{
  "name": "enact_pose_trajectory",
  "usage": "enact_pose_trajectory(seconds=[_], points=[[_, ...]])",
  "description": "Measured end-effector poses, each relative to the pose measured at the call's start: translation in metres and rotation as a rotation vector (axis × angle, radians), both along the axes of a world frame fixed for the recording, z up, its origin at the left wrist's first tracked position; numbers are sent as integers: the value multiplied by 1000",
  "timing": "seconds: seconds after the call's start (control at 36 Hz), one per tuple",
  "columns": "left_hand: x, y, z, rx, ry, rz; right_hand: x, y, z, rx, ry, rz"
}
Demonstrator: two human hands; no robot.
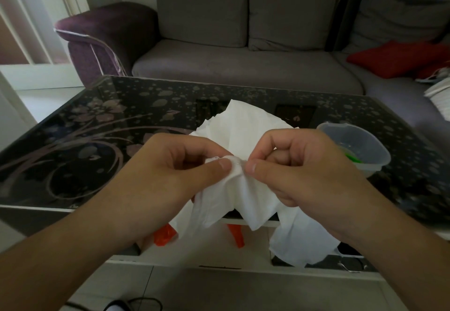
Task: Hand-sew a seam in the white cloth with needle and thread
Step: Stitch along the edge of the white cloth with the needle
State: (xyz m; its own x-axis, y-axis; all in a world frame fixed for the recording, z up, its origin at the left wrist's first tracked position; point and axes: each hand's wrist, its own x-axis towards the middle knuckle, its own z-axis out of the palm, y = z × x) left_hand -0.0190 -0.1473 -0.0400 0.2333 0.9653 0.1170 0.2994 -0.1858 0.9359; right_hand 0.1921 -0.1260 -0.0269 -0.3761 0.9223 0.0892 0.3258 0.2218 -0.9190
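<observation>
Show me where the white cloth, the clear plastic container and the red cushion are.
white cloth [246, 125]: head view, on the flat upper part lying on the table.
clear plastic container [379, 158]: head view, on its right outer wall.
red cushion [392, 58]: head view, on the middle of its top face.

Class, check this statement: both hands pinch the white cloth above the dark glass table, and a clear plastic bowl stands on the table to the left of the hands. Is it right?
Not quite. In the head view the clear plastic bowl stands to the right of the hands, not the left. The rest holds: the left hand and right hand pinch the white cloth above the dark glass table.
</observation>
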Motion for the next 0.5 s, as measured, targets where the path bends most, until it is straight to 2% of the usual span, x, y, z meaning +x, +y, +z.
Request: enact_pose_trajectory(seconds=[0.28,0.5], points=[[1,0,0,11,18,-8,-2,-2,3,14,-101,-31],[2,0,0,53,31,-30,-3,-3,8,-83,-90,38]])
